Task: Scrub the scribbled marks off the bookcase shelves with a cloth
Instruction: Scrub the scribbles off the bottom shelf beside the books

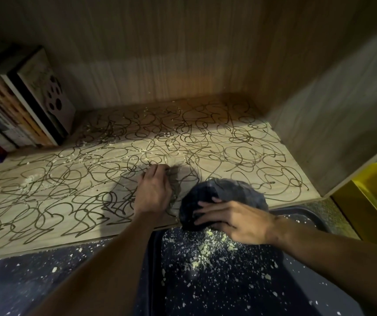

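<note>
Across the shelf point(46, 201) from nine to three o'clock the scribbles point(240, 144) remain almost whole, while your right hand point(235, 221) grips the dark cloth point(219, 197) at the front edge and your left hand point(153, 190) rests fingers-down on the marks, holding nothing.

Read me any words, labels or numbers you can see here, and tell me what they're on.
No text can be read.
Book spines: printing too blurred and dark to read.
Front book cover: dark round spots and faint marks, not legible.
Scribbles on the shelf: loops only, no letters.
</note>
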